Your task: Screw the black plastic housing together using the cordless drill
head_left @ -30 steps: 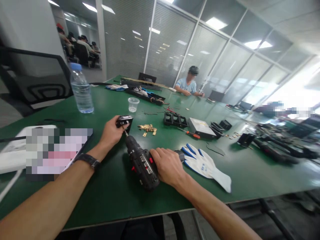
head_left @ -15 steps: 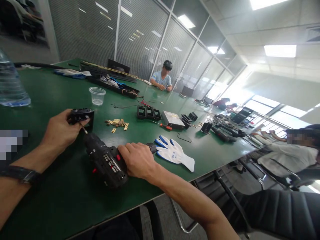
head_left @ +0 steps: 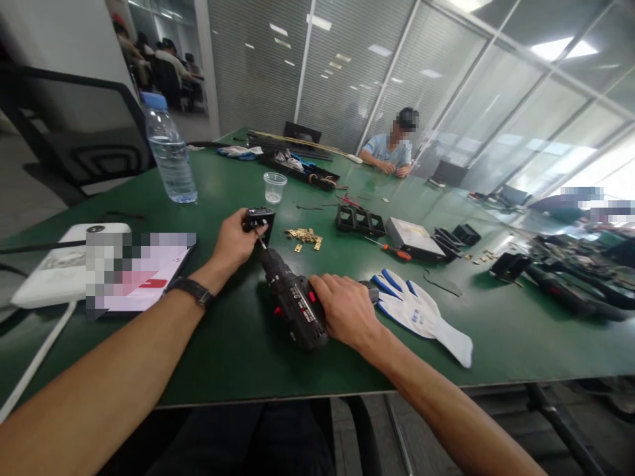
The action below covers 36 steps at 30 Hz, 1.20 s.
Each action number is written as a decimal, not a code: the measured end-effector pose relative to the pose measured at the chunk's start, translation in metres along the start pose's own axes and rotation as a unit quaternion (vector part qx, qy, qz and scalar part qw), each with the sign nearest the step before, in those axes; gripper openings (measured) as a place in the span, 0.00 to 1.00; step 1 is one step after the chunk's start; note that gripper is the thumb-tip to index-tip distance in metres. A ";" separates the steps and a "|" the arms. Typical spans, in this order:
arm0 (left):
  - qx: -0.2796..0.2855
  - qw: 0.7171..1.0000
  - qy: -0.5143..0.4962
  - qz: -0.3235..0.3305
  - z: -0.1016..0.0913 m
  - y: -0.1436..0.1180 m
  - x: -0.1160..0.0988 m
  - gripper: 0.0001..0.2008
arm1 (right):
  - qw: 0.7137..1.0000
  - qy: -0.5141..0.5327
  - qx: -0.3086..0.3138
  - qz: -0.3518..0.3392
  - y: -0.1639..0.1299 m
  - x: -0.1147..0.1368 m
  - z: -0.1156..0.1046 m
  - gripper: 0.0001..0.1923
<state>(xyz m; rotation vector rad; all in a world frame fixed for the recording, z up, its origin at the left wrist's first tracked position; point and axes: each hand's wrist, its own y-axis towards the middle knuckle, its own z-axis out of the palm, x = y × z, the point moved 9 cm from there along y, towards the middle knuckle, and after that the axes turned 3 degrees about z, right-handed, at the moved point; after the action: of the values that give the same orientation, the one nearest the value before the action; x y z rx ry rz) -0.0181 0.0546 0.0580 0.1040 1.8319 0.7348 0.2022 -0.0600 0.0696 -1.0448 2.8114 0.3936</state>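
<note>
Two hands hold as they did half a second ago; only the view has swung back left, so the work goes on unbroken. Left hand point(head_left: 237, 239) is closed round a small black housing point(head_left: 258, 219), pinning it to the green table point(head_left: 238, 350). Drill point(head_left: 294, 306) lies just right of it, bit tip touching the housing, right hand point(head_left: 347, 314) wrapped on the grip. Left edge: white device point(head_left: 59, 274), water bottle point(head_left: 169, 151). Centre: plastic cup point(head_left: 274, 187), brass pieces point(head_left: 303, 237). Right: black frame point(head_left: 360, 221), screwdriver point(head_left: 391, 250), white-and-blue glove point(head_left: 421, 316). Another person point(head_left: 391, 147) sits at the far end before glass partitions.
</note>
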 end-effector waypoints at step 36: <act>0.008 1.000 -0.030 -0.003 0.002 -0.001 0.002 0.14 | 1.000 0.017 0.023 0.012 0.000 0.001 0.003 0.20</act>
<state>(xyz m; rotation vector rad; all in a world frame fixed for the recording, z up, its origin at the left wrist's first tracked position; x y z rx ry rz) -0.0165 0.0553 0.0551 0.1301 1.7794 0.7068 0.2016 -0.0593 0.0670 -1.0187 2.8505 0.3160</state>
